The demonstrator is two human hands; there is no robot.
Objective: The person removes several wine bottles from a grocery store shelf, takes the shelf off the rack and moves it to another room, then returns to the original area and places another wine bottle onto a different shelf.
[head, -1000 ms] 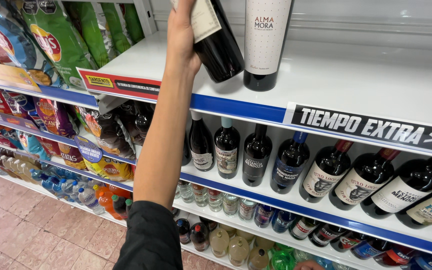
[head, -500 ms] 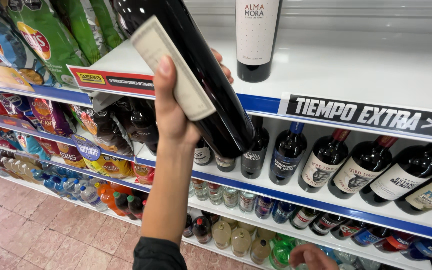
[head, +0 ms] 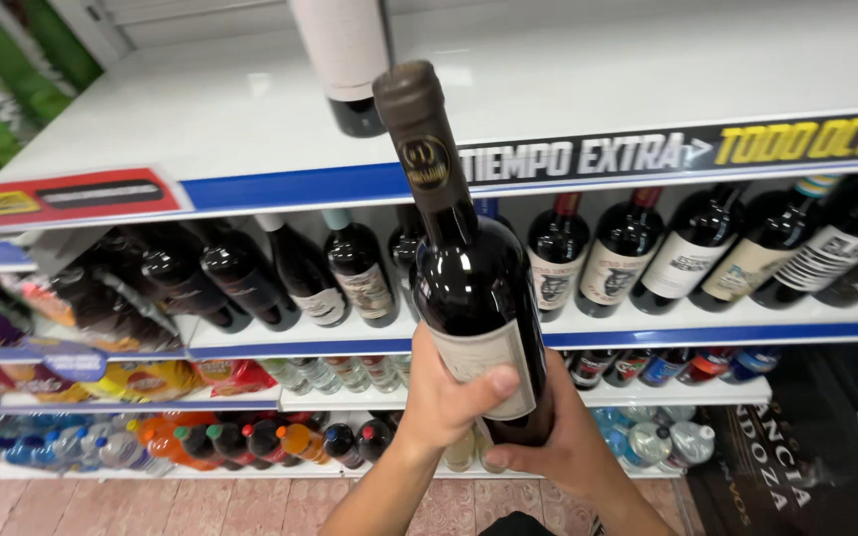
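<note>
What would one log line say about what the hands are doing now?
left hand: grips wine bottle | right hand: supports its base | bottle: upright, capped | behind: white top shelf

two hands point(head: 508, 417), one held wine bottle point(head: 474, 288), one bottle on top shelf point(head: 348, 60), three shelves point(head: 201, 119)

The top shelf point(head: 647, 69) lies bare to the right of a lone white-labelled bottle point(head: 345, 55) standing at its middle, with open room to its left too. The shelf below point(head: 727, 328) is packed by a row of leaning wine bottles point(head: 647, 258), leaving no gap.
</note>
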